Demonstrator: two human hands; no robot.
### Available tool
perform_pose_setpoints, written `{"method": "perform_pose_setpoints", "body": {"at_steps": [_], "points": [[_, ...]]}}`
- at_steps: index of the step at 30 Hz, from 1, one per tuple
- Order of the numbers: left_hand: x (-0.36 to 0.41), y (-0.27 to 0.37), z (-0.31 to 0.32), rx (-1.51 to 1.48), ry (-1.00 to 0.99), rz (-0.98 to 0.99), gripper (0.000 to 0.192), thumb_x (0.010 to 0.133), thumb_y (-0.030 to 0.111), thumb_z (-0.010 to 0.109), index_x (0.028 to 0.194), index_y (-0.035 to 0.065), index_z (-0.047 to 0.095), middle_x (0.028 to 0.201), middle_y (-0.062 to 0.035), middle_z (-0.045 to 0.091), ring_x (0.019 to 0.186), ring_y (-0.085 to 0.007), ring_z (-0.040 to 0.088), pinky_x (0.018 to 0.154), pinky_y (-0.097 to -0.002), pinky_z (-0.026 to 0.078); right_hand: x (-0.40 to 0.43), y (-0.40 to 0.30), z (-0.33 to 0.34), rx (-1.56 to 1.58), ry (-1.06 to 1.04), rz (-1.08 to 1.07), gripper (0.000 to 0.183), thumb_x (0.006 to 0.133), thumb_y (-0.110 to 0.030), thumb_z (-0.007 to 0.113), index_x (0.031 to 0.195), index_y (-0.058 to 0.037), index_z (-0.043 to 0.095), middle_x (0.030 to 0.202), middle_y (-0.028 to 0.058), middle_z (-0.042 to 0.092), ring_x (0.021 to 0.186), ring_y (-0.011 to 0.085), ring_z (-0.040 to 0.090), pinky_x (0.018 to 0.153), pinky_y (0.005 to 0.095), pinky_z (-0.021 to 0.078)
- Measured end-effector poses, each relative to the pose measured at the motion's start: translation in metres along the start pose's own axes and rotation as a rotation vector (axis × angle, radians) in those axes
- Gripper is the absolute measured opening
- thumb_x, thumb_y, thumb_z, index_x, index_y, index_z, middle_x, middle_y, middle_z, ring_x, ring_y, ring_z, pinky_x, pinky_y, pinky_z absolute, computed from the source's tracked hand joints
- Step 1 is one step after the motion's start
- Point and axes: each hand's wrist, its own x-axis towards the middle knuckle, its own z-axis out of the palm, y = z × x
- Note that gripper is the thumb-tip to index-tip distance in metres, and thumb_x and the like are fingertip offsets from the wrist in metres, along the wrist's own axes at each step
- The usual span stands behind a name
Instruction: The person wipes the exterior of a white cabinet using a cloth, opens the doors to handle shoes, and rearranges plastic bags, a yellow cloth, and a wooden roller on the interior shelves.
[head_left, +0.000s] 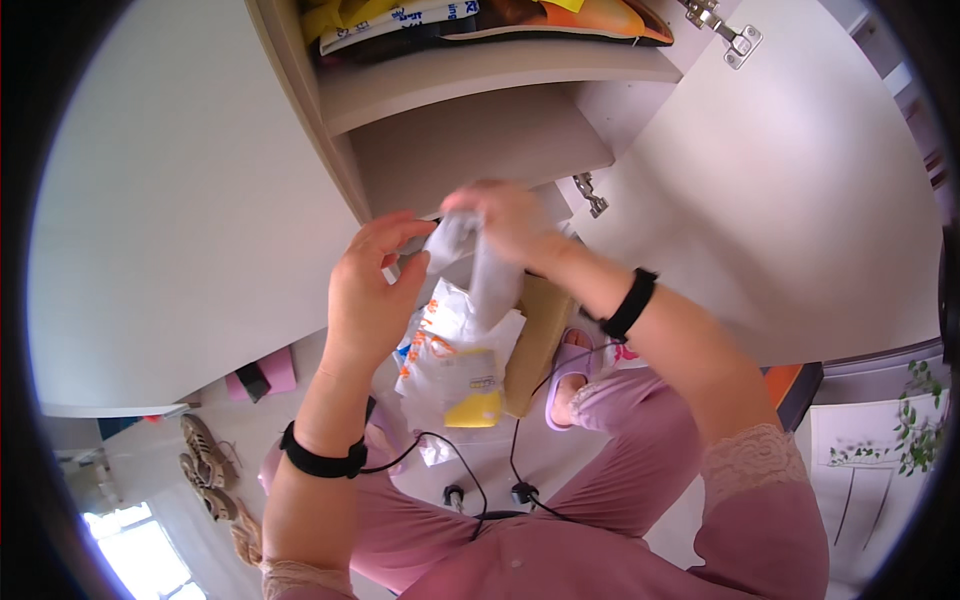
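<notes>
My right hand (504, 221) is blurred, its fingers closed on the top of a limp white piece (496, 281), plastic or cloth, that hangs down. My left hand (379, 289) is at the left edge of this piece, with thumb and forefinger apart; whether the fingertips touch it, I cannot tell. Below the hands, on the floor between my feet, lies a crumpled white plastic bag (431, 341) with orange print. A pack with a yellow end (472, 409) rests at its near side. A brown cardboard box (534, 345) stands directly right of the bag.
Before me is a cabinet with a shelf (495, 79) holding packed goods. Its right door (750, 195) is swung out; a white panel (195, 202) rises at left. Black cables (454, 442) run from my wrist bands. Shoes (201, 457) lie at left, a plant (919, 420) at right.
</notes>
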Motion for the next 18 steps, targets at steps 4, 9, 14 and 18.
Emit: {"method": "perform_pose_setpoints", "body": {"at_steps": [4, 9, 14, 18], "points": [[-0.001, -0.007, -0.001, 0.098, -0.003, 0.017, 0.029, 0.080, 0.007, 0.066, 0.109, 0.0095, 0.069, 0.127, -0.0134, 0.061, 0.107, -0.0293, 0.062, 0.088, -0.0335, 0.051, 0.024, 0.039, -0.067, -0.246, 0.437, 0.065, 0.036, 0.076, 0.007, 0.053, 0.105, -0.0064, 0.068, 0.089, 0.0166, 0.067, 0.085, 0.0343, 0.064, 0.079, 0.0372, 0.0503], [0.001, -0.019, 0.018, 0.270, -0.069, 0.089, 0.041, 0.081, 0.010, 0.066, 0.122, 0.0102, 0.062, 0.134, -0.0150, 0.055, 0.119, -0.0342, 0.055, 0.099, -0.0400, 0.046, 0.011, 0.144, -0.066, -0.671, 0.050, 0.241, 0.042, 0.096, -0.034, 0.051, 0.123, -0.0016, 0.056, 0.125, 0.0211, 0.054, 0.119, 0.0433, 0.047, 0.101, 0.0499, 0.0395], [0.006, -0.025, 0.026, 0.554, -0.134, 0.189, 0.060, 0.084, 0.008, 0.064, 0.141, 0.0083, 0.044, 0.143, -0.0192, 0.046, 0.131, -0.0368, 0.045, 0.108, -0.0433, 0.038, 0.030, 0.140, -0.056, -0.731, 0.085, 0.368, 0.057, 0.099, -0.045, 0.042, 0.134, -0.0004, 0.047, 0.142, 0.0246, 0.041, 0.133, 0.0430, 0.036, 0.110, 0.0510, 0.0293], [0.021, -0.041, 0.041, 0.635, -0.156, 0.227, 0.062, 0.085, 0.007, 0.063, 0.142, 0.0035, 0.040, 0.145, -0.0203, 0.043, 0.133, -0.0377, 0.042, 0.109, -0.0437, 0.036, 0.053, 0.179, -0.072, -0.782, 0.125, 0.417, 0.061, 0.099, -0.045, 0.040, 0.139, 0.0001, 0.042, 0.147, 0.0226, 0.037, 0.137, 0.0414, 0.033, 0.113, 0.0491, 0.0275]]}}
